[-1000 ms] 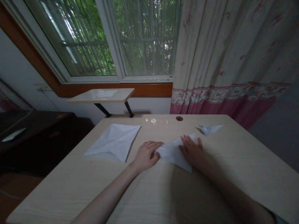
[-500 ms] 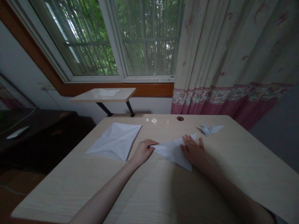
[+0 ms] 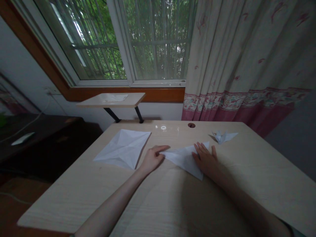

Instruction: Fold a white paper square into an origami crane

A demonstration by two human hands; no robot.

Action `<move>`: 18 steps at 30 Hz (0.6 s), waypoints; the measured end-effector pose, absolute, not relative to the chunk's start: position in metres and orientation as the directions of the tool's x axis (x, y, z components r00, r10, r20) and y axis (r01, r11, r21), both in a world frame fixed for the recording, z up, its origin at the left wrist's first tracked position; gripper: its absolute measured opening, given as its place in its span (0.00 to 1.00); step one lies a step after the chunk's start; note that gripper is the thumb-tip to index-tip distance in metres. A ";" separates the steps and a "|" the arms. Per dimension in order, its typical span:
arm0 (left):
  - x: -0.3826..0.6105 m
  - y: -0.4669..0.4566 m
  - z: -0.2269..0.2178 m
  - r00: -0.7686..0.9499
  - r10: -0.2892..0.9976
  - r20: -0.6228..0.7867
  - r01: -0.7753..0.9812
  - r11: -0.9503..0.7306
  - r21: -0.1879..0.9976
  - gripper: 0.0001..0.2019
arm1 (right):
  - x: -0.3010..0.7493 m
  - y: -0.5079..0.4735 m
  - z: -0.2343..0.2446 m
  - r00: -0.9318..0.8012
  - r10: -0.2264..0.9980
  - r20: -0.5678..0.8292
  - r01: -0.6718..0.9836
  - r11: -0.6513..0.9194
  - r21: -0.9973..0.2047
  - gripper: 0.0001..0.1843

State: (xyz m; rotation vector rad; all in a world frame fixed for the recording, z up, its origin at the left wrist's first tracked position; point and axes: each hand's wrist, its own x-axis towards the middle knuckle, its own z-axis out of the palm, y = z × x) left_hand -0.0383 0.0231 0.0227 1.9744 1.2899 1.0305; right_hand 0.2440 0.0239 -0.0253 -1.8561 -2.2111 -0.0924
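Observation:
A white sheet of paper point(image 3: 182, 158), folded into a triangle, lies flat on the table between my hands. My left hand point(image 3: 152, 160) is at its pointed left corner, index finger stretched past the tip and thumb just below, with a gap between them. Flat across the paper's right part rests my right hand point(image 3: 206, 161), fingers extended and thumb spread; it covers some of the right edge. A folded paper crane point(image 3: 223, 137) sits beyond my right hand. To the left of my left hand, a creased square paper sheet point(image 3: 123, 148) is spread out.
The pale wooden table point(image 3: 153, 200) has a round cable hole point(image 3: 191, 125) near its back edge. A small raised shelf point(image 3: 91, 102) at the back left bears more white paper point(image 3: 115, 97). Behind are a window and a curtain point(image 3: 217, 65); a dark cabinet point(image 3: 49, 138) stands left.
My left index finger has straightened and parted from the thumb at the paper's tip. The right hand stays on the paper. The view has shifted slightly.

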 end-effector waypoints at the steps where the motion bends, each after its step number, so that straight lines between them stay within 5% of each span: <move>1: -0.038 0.022 0.024 0.256 0.912 0.319 0.487 -0.407 0.773 0.25 | 0.244 0.024 -0.026 -0.155 0.960 0.231 0.976 0.185 -0.111 0.27; 7: -0.029 0.012 0.025 0.417 0.793 0.443 0.592 -0.607 0.530 0.18 | 0.242 0.024 -0.028 -0.162 0.948 0.274 0.973 0.199 -0.114 0.26; 11: -0.014 0.000 0.020 0.623 0.695 0.360 0.602 -0.719 0.346 0.18 | 0.242 0.022 -0.027 -0.267 0.919 0.291 0.941 0.313 -0.126 0.24; 18: -0.005 -0.007 0.017 0.639 0.727 0.250 0.700 -0.685 0.202 0.22 | 0.244 0.020 -0.020 -0.503 0.827 0.249 0.825 0.546 -0.145 0.24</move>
